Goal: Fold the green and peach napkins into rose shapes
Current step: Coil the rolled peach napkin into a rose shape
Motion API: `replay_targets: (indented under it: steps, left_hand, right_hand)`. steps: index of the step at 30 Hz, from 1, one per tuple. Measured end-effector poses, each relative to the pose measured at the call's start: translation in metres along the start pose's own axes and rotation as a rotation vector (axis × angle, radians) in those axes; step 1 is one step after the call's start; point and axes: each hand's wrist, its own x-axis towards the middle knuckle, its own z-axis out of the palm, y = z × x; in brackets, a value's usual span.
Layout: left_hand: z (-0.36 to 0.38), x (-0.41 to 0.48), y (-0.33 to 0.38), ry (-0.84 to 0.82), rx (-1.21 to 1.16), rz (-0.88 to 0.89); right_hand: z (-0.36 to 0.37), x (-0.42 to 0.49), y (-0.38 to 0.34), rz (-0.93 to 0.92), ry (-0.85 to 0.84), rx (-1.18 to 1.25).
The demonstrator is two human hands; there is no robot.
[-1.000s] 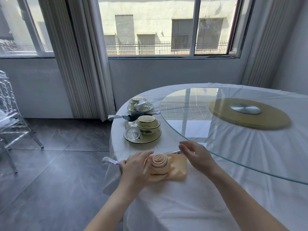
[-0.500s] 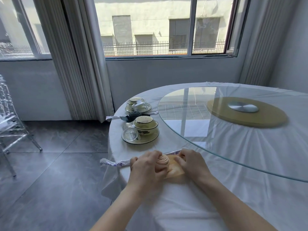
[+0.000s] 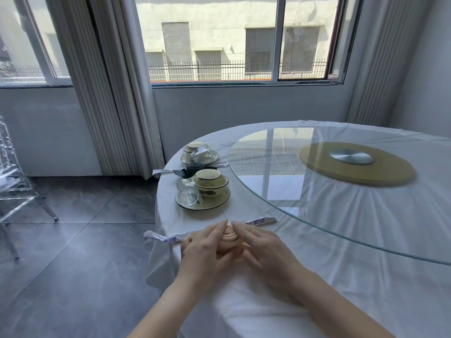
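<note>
The peach napkin [image 3: 229, 236], rolled into a spiral rose, stands upright on the white tablecloth near the table's front-left edge. My left hand [image 3: 206, 250] cups its left side and my right hand [image 3: 261, 247] cups its right side, the fingertips of both meeting around the roll's top. Only the spiral top and a little of the body show between the hands. The dark green napkin [image 3: 195, 167], also rolled into a rose, lies farther back between the two place settings.
Two place settings stand behind: a near plate [image 3: 214, 203] with bowl and overturned glass, and a far plate [image 3: 214, 157]. Wrapped chopstick sleeves [image 3: 261, 220] lie by the hands. The glass turntable [image 3: 317, 215] overhangs at right. A clear chair [image 3: 14, 189] stands left.
My right hand came in from the napkin's right and closed around the roll. The flat peach corner seen earlier is now covered. Both hands now enclose the rose.
</note>
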Motion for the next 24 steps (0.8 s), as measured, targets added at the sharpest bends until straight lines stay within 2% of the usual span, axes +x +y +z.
replay_targets:
  steps: [8, 15, 18, 24]
  left_hand:
    - [-0.001, -0.007, -0.004, -0.134, 0.005, -0.026]
    - [-0.001, -0.007, -0.004, -0.123, -0.041, -0.040]
    - [-0.003, -0.003, -0.005, -0.092, -0.125, -0.091]
    - [-0.011, 0.000, -0.008, -0.077, -0.155, -0.080]
  right_hand:
    - [0.008, -0.005, 0.003, 0.001, 0.032, -0.183]
    - [0.008, -0.004, 0.004, 0.042, -0.037, -0.013]
    - [0.009, -0.003, 0.004, 0.057, -0.019, 0.046]
    - [0.004, -0.001, 0.004, 0.094, 0.036, 0.057]
